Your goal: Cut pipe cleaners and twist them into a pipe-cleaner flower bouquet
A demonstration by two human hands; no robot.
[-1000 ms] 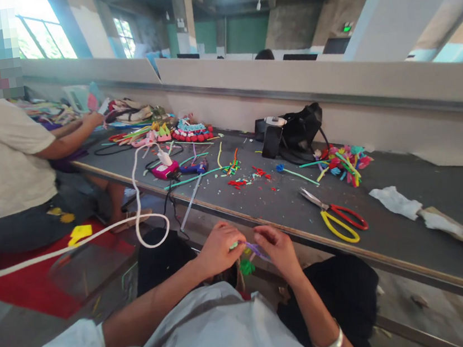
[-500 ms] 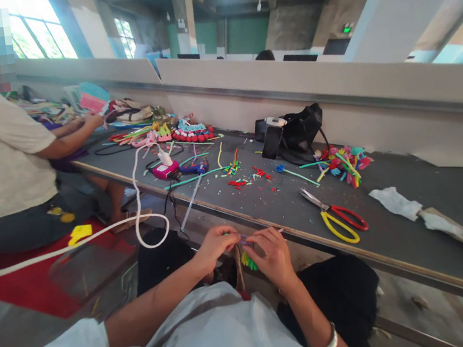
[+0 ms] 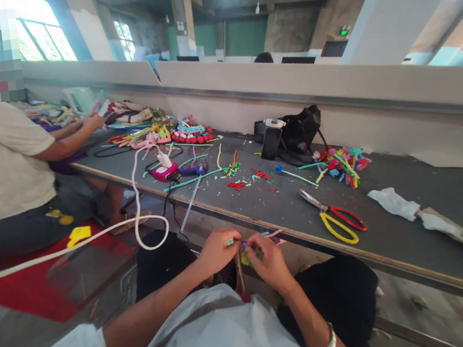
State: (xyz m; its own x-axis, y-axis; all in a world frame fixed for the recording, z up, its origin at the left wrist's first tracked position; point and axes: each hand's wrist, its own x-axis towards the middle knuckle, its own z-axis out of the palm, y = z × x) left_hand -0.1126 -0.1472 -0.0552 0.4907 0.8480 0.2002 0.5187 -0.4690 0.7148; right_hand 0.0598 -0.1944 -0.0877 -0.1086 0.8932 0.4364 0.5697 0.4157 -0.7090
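Observation:
My left hand and my right hand meet at the table's front edge, above my lap. Both are closed in a pinch on a short purple pipe cleaner that spans the gap between them. A pale green piece shows at the left fingertips. Pink and blue stem ends stick out past my right hand toward the table. Just below the fingers is a yellow-green fuzzy piece, partly hidden by the right hand; whether it is held I cannot tell.
On the dark table lie scissors with red and yellow handles, red clippings, a pipe-cleaner flower bunch, a black bag and glue guns. A white cable hangs at left. A co-worker sits there.
My right fingers have curled in more tightly and turned, and the pale green piece at my left fingertips shows more. The co-worker's pink and blue pieces have lowered and turned.

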